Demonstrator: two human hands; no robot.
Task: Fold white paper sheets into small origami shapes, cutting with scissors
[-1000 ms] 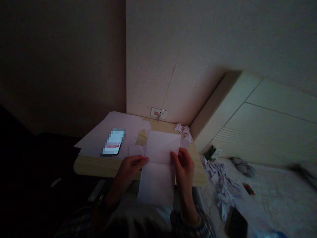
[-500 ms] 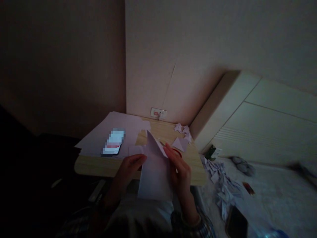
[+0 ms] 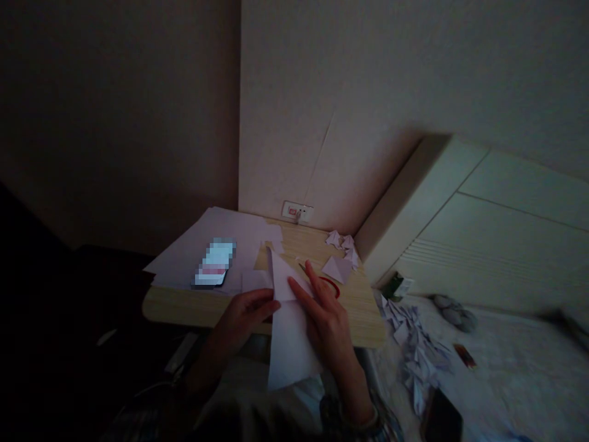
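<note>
A white rectangular paper sheet (image 3: pixel 292 347), its upper part folded over slantwise, is held above the front edge of the pale wooden surface (image 3: pixel 184 305), its left edge pinched between thumb and fingers of the left hand (image 3: pixel 246 314) and its upper part pressed by the extended fingers of the right hand (image 3: pixel 327 316), near red-handled scissors (image 3: pixel 335 287).

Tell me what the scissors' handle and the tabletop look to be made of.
Red scissors handle: probably smooth plastic, judging by its even, bright red colour, though dim light leaves the finish uncertain.
Pale yellow-brown, round-cornered tabletop: wood or wood-look laminate, since grain-like streaks run along it; which one, I cannot tell.
</note>
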